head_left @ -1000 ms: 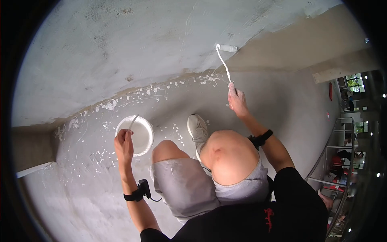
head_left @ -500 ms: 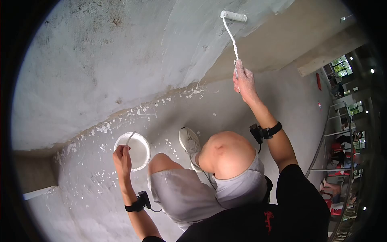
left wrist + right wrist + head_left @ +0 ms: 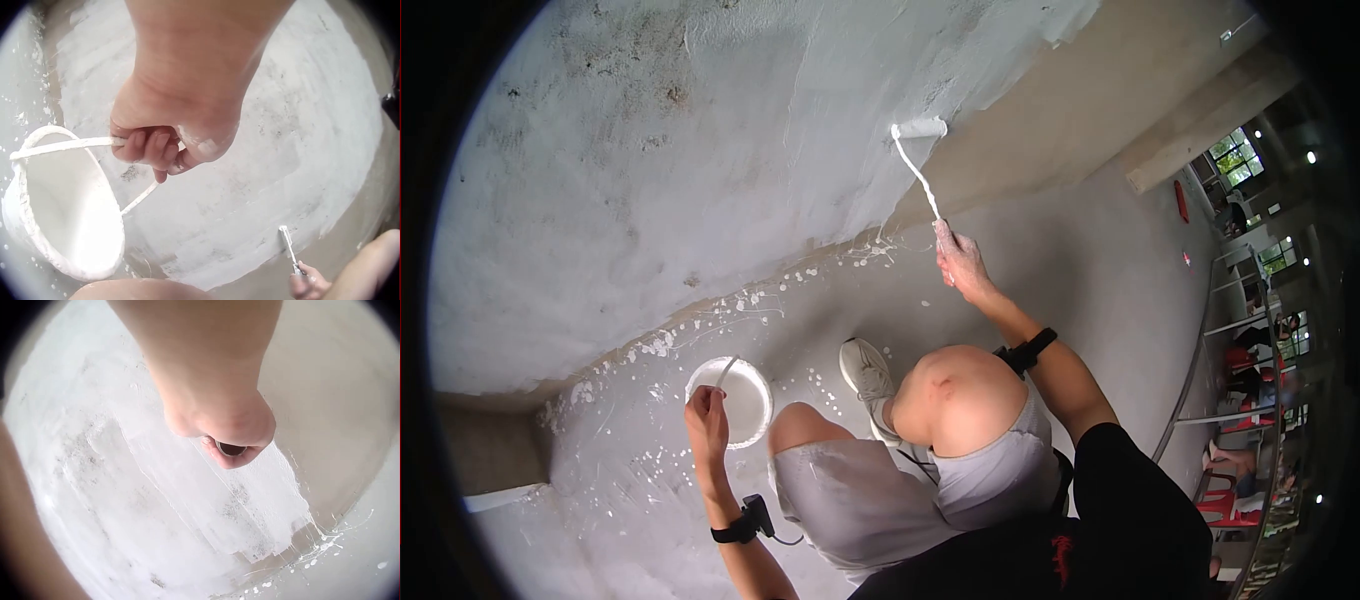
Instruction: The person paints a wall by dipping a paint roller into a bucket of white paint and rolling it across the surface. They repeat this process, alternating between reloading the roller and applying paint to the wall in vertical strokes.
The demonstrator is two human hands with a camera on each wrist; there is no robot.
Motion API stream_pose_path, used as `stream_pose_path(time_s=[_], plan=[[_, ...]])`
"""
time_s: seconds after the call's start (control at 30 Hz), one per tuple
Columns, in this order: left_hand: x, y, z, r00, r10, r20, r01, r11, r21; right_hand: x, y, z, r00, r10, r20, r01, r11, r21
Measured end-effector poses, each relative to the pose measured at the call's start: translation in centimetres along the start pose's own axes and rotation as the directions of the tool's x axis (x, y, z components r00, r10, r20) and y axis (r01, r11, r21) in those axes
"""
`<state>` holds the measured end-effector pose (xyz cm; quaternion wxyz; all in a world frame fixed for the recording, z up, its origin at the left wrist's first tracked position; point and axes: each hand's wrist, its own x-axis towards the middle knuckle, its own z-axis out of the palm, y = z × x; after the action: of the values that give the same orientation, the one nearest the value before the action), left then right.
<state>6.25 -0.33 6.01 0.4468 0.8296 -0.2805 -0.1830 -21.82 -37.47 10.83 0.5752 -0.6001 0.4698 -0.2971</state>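
Note:
My right hand (image 3: 963, 263) grips the handle of a paint roller, its fingers wrapped round it. The white roller sleeve (image 3: 920, 129) lies against the wall (image 3: 630, 200), near the edge between white coating and bare tan surface. In the right wrist view, the round hollow end of the roller handle (image 3: 231, 449) shows within the curled fingers; the sleeve is hidden there. My left hand (image 3: 708, 422) holds the thin bail handle (image 3: 69, 145) of a white-coated bucket (image 3: 19, 212), fingers hooked round it. The bucket is tilted in the left wrist view and white inside.
White drips spatter the grey floor (image 3: 1050, 270) along the wall's foot. The person's bent knees (image 3: 970, 395) and a shoe (image 3: 865, 370) are close to the bucket. A metal railing (image 3: 1235, 325) and red chairs (image 3: 1228, 505) stand at the far right.
My right hand has carried the roller up the wall and then back down toward the floor. The left hand keeps its hold on the bucket handle. The head view has shifted somewhat.

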Motion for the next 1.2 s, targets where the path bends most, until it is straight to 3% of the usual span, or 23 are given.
stream_pose_path(time_s=[0.1,0.17,0.3,0.37,0.53,0.57,0.67,0.8,0.9,0.93,1.0,1.2], plan=[[-0.1,0.3,0.4,0.999,0.032,-0.031,-0.032,0.999,-0.009,0.4,2.2,0.5,0.999,0.042,0.015,-0.042,0.998,0.039],[-0.1,0.3,0.3,1.000,0.025,-0.005,-0.025,1.000,0.012,0.5,3.5,0.5,0.989,0.149,0.022,-0.149,0.989,-0.015],[-0.3,0.3,0.2,0.998,0.064,-0.001,-0.064,0.998,0.003,0.7,4.2,-1.1,0.993,0.120,0.011,-0.120,0.993,-0.013],[-0.4,0.8,0.1,0.998,0.068,0.004,-0.068,0.998,-0.002,1.1,3.7,-2.7,0.990,0.006,-0.141,-0.013,0.999,-0.050],[-0.4,0.6,0.5,0.993,0.112,-0.037,-0.113,0.993,-0.025,3.7,-2.0,-8.2,0.944,-0.190,-0.269,0.192,0.981,-0.019],[-0.4,0.7,0.4,0.999,0.046,-0.016,-0.047,0.998,-0.043,4.4,-3.6,-9.1,0.937,-0.214,-0.274,0.218,0.976,-0.019],[-0.4,1.0,0.2,1.000,-0.014,0.004,0.014,0.999,-0.047,5.5,-9.0,-11.1,0.918,-0.296,-0.263,0.304,0.953,-0.014],[0.0,0.0,0.7,0.999,0.035,-0.010,-0.035,0.998,-0.048,6.7,-13.7,-12.2,0.916,-0.347,-0.203,0.343,0.938,-0.055],[0.4,-0.7,1.2,1.000,-0.009,-0.029,0.007,0.998,-0.068,7.1,-12.4,-10.9,0.918,-0.343,-0.199,0.340,0.939,-0.052],[0.5,-1.0,1.3,0.998,0.038,-0.053,-0.042,0.996,-0.077,7.1,-11.5,-10.2,0.917,-0.345,-0.198,0.341,0.938,-0.054],[0.5,-1.3,1.3,0.994,0.082,-0.077,-0.088,0.992,-0.086,6.6,-8.6,-8.8,0.960,-0.222,-0.170,0.227,0.974,0.009],[-0.3,0.3,0.2,0.998,-0.042,-0.055,0.039,0.998,-0.057,4.9,-0.1,-6.2,0.993,0.014,-0.119,-0.016,1.000,-0.015]])
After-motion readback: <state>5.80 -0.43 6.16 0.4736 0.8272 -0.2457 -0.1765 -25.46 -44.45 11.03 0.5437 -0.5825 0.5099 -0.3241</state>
